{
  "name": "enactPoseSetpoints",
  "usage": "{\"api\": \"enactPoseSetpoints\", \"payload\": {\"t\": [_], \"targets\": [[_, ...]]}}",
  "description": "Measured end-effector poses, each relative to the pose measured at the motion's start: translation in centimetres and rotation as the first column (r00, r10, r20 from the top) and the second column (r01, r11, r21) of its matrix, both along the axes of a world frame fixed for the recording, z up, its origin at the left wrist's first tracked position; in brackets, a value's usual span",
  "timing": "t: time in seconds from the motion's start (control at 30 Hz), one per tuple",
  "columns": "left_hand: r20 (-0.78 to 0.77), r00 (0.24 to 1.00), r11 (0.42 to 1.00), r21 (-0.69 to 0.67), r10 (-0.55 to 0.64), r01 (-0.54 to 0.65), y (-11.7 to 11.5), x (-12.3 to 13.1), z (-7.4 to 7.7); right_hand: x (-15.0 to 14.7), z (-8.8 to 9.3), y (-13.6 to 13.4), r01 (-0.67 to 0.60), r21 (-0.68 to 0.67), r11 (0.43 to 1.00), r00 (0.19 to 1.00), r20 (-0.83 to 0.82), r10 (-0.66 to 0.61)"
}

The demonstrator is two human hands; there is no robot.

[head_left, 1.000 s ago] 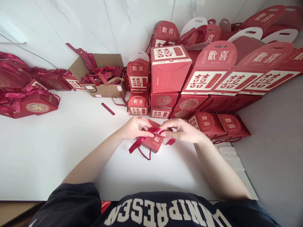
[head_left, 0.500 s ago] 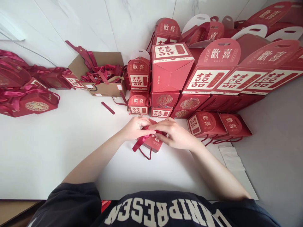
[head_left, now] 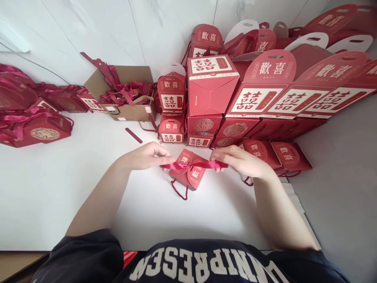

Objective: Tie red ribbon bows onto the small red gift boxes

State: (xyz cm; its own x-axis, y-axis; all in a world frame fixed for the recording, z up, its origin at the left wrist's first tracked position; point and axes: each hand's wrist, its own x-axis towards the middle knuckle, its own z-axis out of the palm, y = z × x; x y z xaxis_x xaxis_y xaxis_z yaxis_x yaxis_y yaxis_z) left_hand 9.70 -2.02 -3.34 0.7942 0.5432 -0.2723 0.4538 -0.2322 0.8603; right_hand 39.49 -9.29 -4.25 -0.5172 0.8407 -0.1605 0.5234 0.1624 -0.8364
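Ribbon (head_left: pixel 194 165), a glossy strip of dark red satin, runs taut and nearly level between your two hands, crossing the top of a small red gift box (head_left: pixel 191 173) that sits on the white tabletop (head_left: pixel 59 188) right in front of you. Your left hand (head_left: pixel 144 156) pinches one ribbon end between thumb and fingertips, the other fingers curled in; your right hand (head_left: pixel 240 161) grips the opposite end the same way, knuckles raised. The box is matte cardboard with rounded flaps printed in cream and gold lettering, and a twisted red cord handle (head_left: pixel 178 191) loops out from its near side onto the table.

Just behind it, stacked against the pale marbled wall (head_left: pixel 118 31), stands a pile of red cardboard boxes (head_left: pixel 210 84), square-sided, with cream label panels and arched handle tabs; larger ones (head_left: pixel 294 86) lean away to your right. Two flat folded boxes (head_left: pixel 277 155) lie just beyond your right wrist. To the left of the pile, an open brown corrugated carton (head_left: pixel 126 94) holds a tangle of red ribbons. A single loose red strip (head_left: pixel 134 135) lies on the table near it. Farther left, more red boxes (head_left: pixel 38 125), tied with ribbon, crowd the table's edge. Your dark shirt with block white lettering (head_left: pixel 206 263) fills the bottom of the view.
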Motion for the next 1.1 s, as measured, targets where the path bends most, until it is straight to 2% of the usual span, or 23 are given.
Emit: {"api": "enactPoseSetpoints", "payload": {"t": [0.07,0.13,0.2,0.33,0.43,0.57,0.63,0.77,0.87,1.1], "targets": [[-0.132,0.990,0.999,-0.024,0.041,-0.045,-0.7,0.3,0.3,-1.1,-0.5,0.0,-0.001,0.030,1.000,1.000,0.012,0.001],[-0.219,0.973,0.996,-0.031,0.077,-0.086,-1.4,0.6,0.3,-2.0,-0.9,-0.1,0.004,0.123,0.992,0.998,0.063,-0.011],[-0.281,0.955,0.992,-0.053,0.098,-0.118,-1.9,0.8,0.3,-2.4,-0.9,-0.3,-0.047,0.201,0.979,0.995,0.098,0.028],[-0.227,0.960,0.972,-0.128,0.162,-0.195,-2.0,0.8,0.4,-2.2,0.0,-1.1,-0.210,0.183,0.960,0.977,0.077,0.199],[-0.141,0.969,0.961,-0.158,0.205,-0.227,-1.9,0.9,0.5,-2.0,0.4,-1.3,-0.211,0.119,0.970,0.974,0.105,0.199],[-0.110,0.980,0.977,-0.110,0.169,-0.180,-2.0,1.0,0.4,-2.1,0.1,-1.0,-0.162,-0.080,0.984,0.985,0.047,0.166],[-0.143,0.979,0.979,-0.117,0.147,-0.165,-2.1,0.9,0.2,-2.3,-0.3,-0.6,-0.115,-0.118,0.986,0.993,-0.004,0.116],[-0.181,0.979,0.975,-0.182,0.096,-0.129,-2.0,0.7,-0.1,-2.4,-1.1,0.0,-0.062,0.001,0.998,0.997,-0.042,0.062],[-0.185,0.982,0.981,-0.183,0.036,-0.071,-1.8,0.7,-0.3,-2.2,-1.5,0.4,-0.036,0.072,0.997,0.999,0.026,0.034],[-0.226,0.973,0.995,-0.096,-0.046,0.025,-1.0,0.2,-0.5,-2.1,-1.9,0.6,-0.029,0.083,0.996,0.989,0.147,0.016]]}}
